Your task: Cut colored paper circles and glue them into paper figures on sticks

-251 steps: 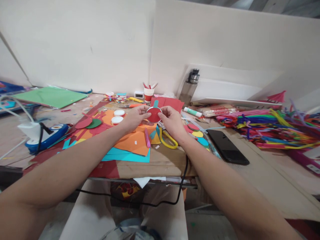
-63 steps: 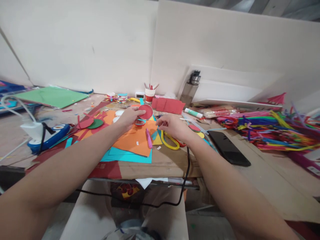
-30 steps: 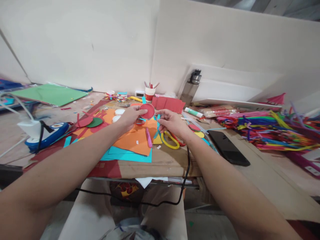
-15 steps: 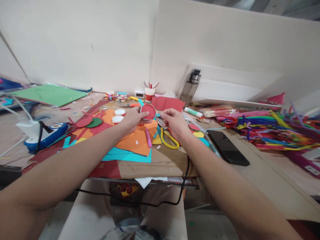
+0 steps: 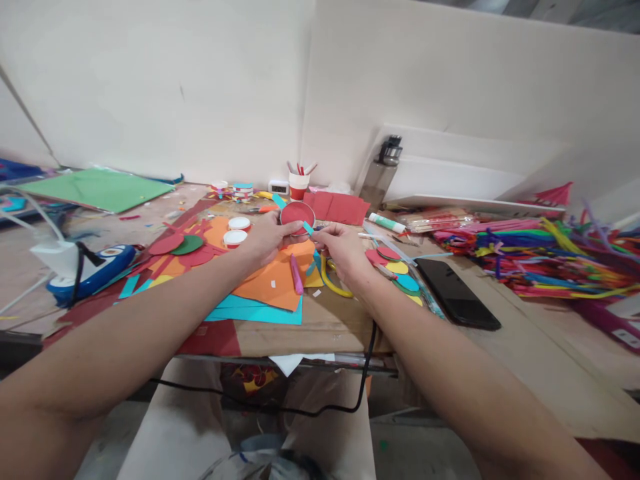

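A round red piece with a pale rim [image 5: 298, 215] is held up over the worktable by my left hand [image 5: 270, 239], thumb on its lower left edge. A blue paper strip [image 5: 279, 201] sticks out at its upper left. My right hand [image 5: 341, 248] pinches a small blue strip [image 5: 309, 228], whose tip lies against the piece's lower right edge. Yellow-handled scissors [image 5: 336, 283] lie partly hidden under my right hand. Orange paper [image 5: 270, 287] with a pink pen [image 5: 297, 275] on it and blue sheets [image 5: 255, 311] are nearer the front edge.
Two white-lidded tubs [image 5: 235, 238] stand left of my left hand. At the back are a cup of sticks [image 5: 299, 187] and red paper [image 5: 340, 208]. A phone [image 5: 457, 293], glue stick [image 5: 387, 223] and colourful pipe cleaners [image 5: 540, 257] lie right. A power strip [image 5: 95, 273] sits left.
My right hand has moved slightly left and down, bringing the small blue strip onto the edge of the round piece. The round piece now faces the camera more fully.
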